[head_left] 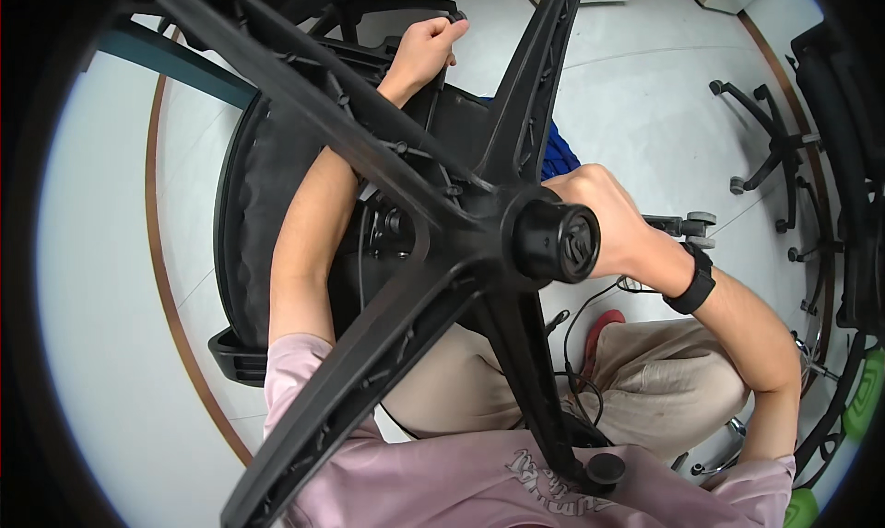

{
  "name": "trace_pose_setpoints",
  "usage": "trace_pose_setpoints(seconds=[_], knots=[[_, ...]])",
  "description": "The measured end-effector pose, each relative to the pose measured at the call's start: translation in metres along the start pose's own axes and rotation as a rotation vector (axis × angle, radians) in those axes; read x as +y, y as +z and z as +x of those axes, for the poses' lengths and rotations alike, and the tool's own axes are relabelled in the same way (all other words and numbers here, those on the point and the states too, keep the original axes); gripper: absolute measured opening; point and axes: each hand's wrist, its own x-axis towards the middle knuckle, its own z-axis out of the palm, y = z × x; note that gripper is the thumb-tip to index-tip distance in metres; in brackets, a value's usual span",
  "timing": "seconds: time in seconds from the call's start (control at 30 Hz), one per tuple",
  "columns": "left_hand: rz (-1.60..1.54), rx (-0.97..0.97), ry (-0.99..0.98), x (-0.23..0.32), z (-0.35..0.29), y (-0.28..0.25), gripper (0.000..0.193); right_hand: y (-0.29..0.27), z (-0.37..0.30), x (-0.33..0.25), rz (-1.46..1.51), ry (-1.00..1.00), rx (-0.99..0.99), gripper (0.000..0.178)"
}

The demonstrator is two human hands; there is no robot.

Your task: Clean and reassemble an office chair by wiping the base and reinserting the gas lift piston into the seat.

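Observation:
A black five-armed swivel chair base (pixel 452 242) fills the middle of the view, close up, its arms spreading up, down and to the left. The round hub (pixel 560 242) points toward the lower right. My right hand (pixel 604 215), with a black wristband, is closed against the hub's far side; its fingertips are hidden. Beyond the base lies a black office chair (pixel 263 224), tipped over, with part of its underside mechanism (pixel 392 228) showing. Stretched past the base's arms, my left hand (pixel 429 49) is closed at the chair's far edge; what it grips is mostly hidden.
A blue fabric item (pixel 560 152) lies behind the base. Black cables (pixel 599 293) run near my legs. Another chair's wheeled base (pixel 779 150) stands at the right, beside more black chairs (pixel 839 196). A teal bar (pixel 175 63) crosses the upper left.

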Motion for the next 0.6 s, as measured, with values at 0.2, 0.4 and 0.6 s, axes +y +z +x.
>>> trace_pose_setpoints(seconds=[0.2,0.4,0.6], knots=[[0.024,-0.02,0.041,0.004,-0.004,0.003,0.043,0.003,-0.007,-0.005,0.05,-0.038,0.045,0.02],[0.07,-0.01,0.04,0.006,-0.008,0.008,0.041,0.006,-0.011,-0.005,0.039,-0.022,0.058,0.023],[0.104,-0.059,0.016,0.004,0.001,0.007,0.038,0.007,-0.015,-0.009,-0.032,0.106,-0.018,0.024]])
